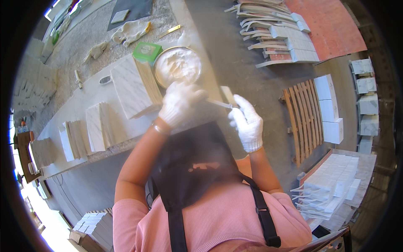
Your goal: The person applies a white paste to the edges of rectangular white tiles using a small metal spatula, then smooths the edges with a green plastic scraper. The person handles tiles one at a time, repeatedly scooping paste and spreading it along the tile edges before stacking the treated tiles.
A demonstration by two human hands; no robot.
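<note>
My left hand (pixel 180 103), in a white knit glove, is closed around a thin pale strip-like tool (pixel 218 103) that reaches toward my other hand. My right hand (pixel 247 126), gloved alike, is closed with its fingers by a small flat cream-coloured piece (pixel 228 95). The tool's far end meets that piece near my right fingertips. Just beyond my left hand stands a round metal bowl (pixel 201 70) of white paste (pixel 178 63). Glove and motion blur hide the left fingers' exact grip.
Marble-patterned tiles (pixel 132 86) stand stacked left of the bowl, beside a green box (pixel 147 52). Farther back lie loose gloves (pixel 131 32) and a yellow-handled tool (pixel 170 31). Rightward on the floor are a wooden pallet (pixel 303 119) and stacked white blocks (pixel 329 101).
</note>
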